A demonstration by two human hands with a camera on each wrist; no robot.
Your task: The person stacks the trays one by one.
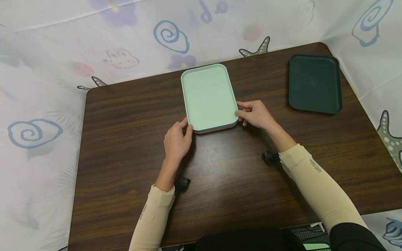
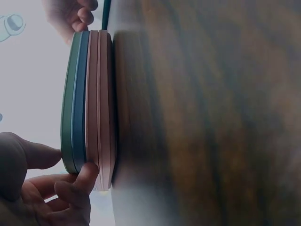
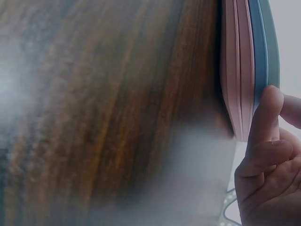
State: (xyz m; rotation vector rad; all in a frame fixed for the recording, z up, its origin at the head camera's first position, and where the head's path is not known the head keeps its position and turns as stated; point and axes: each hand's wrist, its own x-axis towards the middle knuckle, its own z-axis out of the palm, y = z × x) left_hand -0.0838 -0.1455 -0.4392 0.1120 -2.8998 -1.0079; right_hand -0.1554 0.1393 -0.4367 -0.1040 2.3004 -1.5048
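Note:
A stack of trays lies on the wooden table, with a light green tray (image 1: 209,97) on top. From the side, a blue tray (image 2: 80,103) shows beneath the green one, and pink trays (image 2: 99,108) lie under that. My left hand (image 1: 176,141) holds the stack's near left corner, thumb at the green rim and fingers against the side. At the right edge, my right hand (image 1: 255,114) pinches the rim near the close corner. The right wrist view shows a fingertip of the right hand (image 3: 268,165) against the blue and green edges.
A dark green tray (image 1: 315,83) lies at the table's back right. The brown table (image 1: 125,167) meets a patterned white curtain (image 1: 141,35) at the back and sides. Black wrist devices hang at both wrists. Below the near edge, a light green object (image 1: 316,246) is partly visible.

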